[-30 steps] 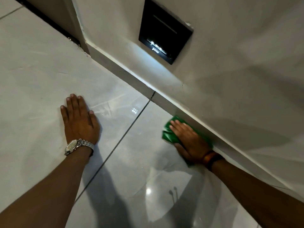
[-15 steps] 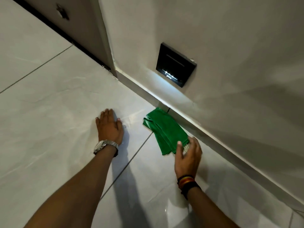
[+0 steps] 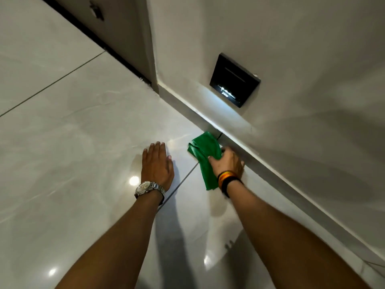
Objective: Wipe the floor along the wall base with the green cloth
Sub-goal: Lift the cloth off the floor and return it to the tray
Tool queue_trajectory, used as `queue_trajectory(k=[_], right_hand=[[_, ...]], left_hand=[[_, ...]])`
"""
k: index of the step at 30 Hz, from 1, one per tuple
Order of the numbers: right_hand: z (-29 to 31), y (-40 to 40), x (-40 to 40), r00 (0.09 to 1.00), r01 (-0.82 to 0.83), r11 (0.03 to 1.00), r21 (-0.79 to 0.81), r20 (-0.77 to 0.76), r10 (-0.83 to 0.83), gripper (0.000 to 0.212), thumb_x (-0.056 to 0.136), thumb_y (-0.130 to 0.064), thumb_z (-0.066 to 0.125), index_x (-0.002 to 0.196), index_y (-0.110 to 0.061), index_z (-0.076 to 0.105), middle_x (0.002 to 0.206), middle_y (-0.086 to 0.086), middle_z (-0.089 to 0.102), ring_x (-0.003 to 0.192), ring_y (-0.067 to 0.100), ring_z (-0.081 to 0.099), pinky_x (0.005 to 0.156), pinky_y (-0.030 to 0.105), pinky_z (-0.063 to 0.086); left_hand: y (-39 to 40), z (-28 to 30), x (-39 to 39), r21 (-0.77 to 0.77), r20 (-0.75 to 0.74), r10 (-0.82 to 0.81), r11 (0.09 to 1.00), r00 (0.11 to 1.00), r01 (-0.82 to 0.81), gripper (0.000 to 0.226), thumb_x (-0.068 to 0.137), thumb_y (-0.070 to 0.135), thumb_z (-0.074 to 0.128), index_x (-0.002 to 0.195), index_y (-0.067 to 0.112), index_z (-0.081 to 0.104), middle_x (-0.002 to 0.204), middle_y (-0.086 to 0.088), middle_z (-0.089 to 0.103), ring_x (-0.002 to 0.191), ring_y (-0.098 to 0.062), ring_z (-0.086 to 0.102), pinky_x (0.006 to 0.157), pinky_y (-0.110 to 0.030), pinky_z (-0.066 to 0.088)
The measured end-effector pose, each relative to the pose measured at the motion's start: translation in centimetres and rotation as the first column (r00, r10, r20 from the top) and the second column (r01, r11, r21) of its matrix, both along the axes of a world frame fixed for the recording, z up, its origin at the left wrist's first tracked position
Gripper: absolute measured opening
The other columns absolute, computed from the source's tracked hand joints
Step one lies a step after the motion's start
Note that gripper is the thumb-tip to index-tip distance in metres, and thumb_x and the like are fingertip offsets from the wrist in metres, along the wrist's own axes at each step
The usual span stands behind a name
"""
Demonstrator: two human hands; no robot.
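The green cloth (image 3: 203,150) lies bunched on the glossy white floor tiles, its far end touching the grey skirting (image 3: 270,163) at the wall base. My right hand (image 3: 228,162), with coloured bands on the wrist, grips the cloth's middle beside the skirting; a tail of cloth trails back under the wrist. My left hand (image 3: 157,164), wearing a silver watch, rests flat on the tile to the left of the cloth, fingers spread, holding nothing.
A black wall light (image 3: 235,79) glows low on the white wall above the cloth. A door (image 3: 104,19) with a dark gap at its foot stands at the far left, past a wall corner (image 3: 153,59). A tile joint (image 3: 181,182) runs between my hands.
My right hand moved forward from the cloth's near end onto its middle and closed on it, bunching it. The left hand stayed planted; the camera view shifted slightly.
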State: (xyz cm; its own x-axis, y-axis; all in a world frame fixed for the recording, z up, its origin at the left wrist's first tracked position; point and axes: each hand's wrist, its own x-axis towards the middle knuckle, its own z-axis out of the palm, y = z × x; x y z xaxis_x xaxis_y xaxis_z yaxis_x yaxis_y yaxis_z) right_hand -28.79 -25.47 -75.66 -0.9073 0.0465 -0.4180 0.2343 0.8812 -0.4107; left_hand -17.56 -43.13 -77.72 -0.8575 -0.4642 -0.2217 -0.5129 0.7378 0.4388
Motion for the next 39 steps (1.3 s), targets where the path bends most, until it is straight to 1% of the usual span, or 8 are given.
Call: queue_trajectory(k=[2, 8, 13, 17, 24, 29, 34, 39], right_hand=[[1.8, -0.5, -0.5, 0.982, 0.066, 0.989, -0.134, 0.183, -0.041, 0.024, 0.082, -0.029, 0.077, 0.105, -0.021, 0.074, 0.115, 0.011, 0.078, 0.110, 0.034, 0.073, 0.099, 0.041, 0.058], [11.0, -0.7, 4.6, 0.898, 0.331, 0.841, -0.427, 0.416, -0.141, 0.029, 0.092, -0.002, 0.071, 0.121, -0.002, 0.072, 0.121, 0.023, 0.075, 0.114, 0.040, 0.072, 0.104, 0.052, 0.057], [23.5, -1.0, 9.8, 0.797, 0.548, 0.624, -0.557, 0.574, -0.187, 0.040, 0.104, -0.021, 0.061, 0.144, -0.017, 0.062, 0.135, 0.012, 0.069, 0.124, 0.035, 0.067, 0.111, 0.053, 0.052], [35.0, -1.2, 12.8, 0.707, 0.645, 0.554, -0.526, 0.686, -0.172, 0.034, 0.100, -0.023, 0.064, 0.129, -0.009, 0.071, 0.127, 0.022, 0.074, 0.121, 0.045, 0.068, 0.109, 0.060, 0.052], [60.0, 3.9, 18.3, 0.718, 0.621, 0.490, -0.611, 0.695, -0.044, 0.045, 0.092, -0.016, 0.074, 0.134, 0.000, 0.066, 0.132, 0.030, 0.068, 0.128, 0.051, 0.062, 0.111, 0.061, 0.049], [73.2, 11.2, 19.8, 0.799, 0.536, 0.449, -0.715, 0.601, 0.005, 0.045, 0.091, -0.009, 0.073, 0.135, -0.001, 0.065, 0.134, 0.030, 0.068, 0.103, 0.037, 0.074, 0.094, 0.046, 0.062], [80.7, 21.6, 19.4, 0.860, 0.456, 0.459, -0.762, 0.511, -0.006, 0.046, 0.098, -0.011, 0.063, 0.143, -0.002, 0.059, 0.142, 0.032, 0.061, 0.127, 0.047, 0.060, 0.118, 0.059, 0.042], [83.3, 34.8, 19.9, 0.860, 0.440, 0.477, -0.761, 0.510, 0.019, 0.044, 0.097, -0.016, 0.062, 0.139, -0.004, 0.063, 0.137, 0.031, 0.066, 0.122, 0.047, 0.065, 0.108, 0.057, 0.052]], left_hand=[[0.4, 2.3, 2.0, -0.007, 0.046, -0.028, 1.000, 0.999, 0.028, 0.068, 0.100, 0.034, 0.020, 0.160, 0.004, 0.034, 0.168, -0.017, 0.035, 0.159, -0.033, 0.026, 0.133, -0.047, 0.008], [2.6, 14.1, 6.3, -0.001, 0.077, -0.047, 0.999, 0.996, 0.047, 0.057, 0.109, 0.028, 0.033, 0.162, 0.010, 0.030, 0.171, -0.012, 0.031, 0.160, -0.029, 0.022, 0.133, -0.046, 0.007], [3.1, 26.7, 7.2, 0.001, 0.017, -0.015, 1.000, 1.000, 0.015, 0.056, 0.110, 0.029, 0.032, 0.162, 0.009, 0.030, 0.170, -0.015, 0.031, 0.160, -0.031, 0.024, 0.133, -0.047, 0.008], [2.3, 38.1, 8.9, 0.011, -0.066, 0.047, 0.999, 0.997, -0.046, 0.055, 0.111, 0.028, 0.033, 0.161, 0.007, 0.032, 0.169, -0.017, 0.034, 0.159, -0.033, 0.028, 0.133, -0.048, 0.012], [2.0, 60.6, 13.2, -0.094, -0.116, -0.017, 0.996, 0.993, 0.006, 0.058, 0.110, 0.030, 0.033, 0.163, 0.007, 0.028, 0.171, -0.017, 0.029, 0.160, -0.034, 0.024, 0.133, -0.049, 0.009], [6.6, 72.4, 14.2, -0.182, -0.192, -0.157, 0.976, 0.969, 0.122, 0.061, 0.110, 0.032, 0.028, 0.165, 0.008, 0.019, 0.174, -0.016, 0.019, 0.162, -0.033, 0.015, 0.133, -0.051, 0.006], [12.7, 79.0, 13.7, -0.236, -0.284, -0.189, 0.964, 0.940, 0.123, 0.060, 0.110, 0.029, 0.030, 0.165, 0.007, 0.020, 0.174, -0.017, 0.016, 0.163, -0.033, 0.013, 0.133, -0.053, 0.005], [18.4, 81.7, 13.6, -0.266, -0.322, -0.166, 0.961, 0.932, 0.079, 0.059, 0.110, 0.027, 0.032, 0.165, 0.007, 0.021, 0.174, -0.017, 0.018, 0.163, -0.033, 0.013, 0.133, -0.052, 0.004]])
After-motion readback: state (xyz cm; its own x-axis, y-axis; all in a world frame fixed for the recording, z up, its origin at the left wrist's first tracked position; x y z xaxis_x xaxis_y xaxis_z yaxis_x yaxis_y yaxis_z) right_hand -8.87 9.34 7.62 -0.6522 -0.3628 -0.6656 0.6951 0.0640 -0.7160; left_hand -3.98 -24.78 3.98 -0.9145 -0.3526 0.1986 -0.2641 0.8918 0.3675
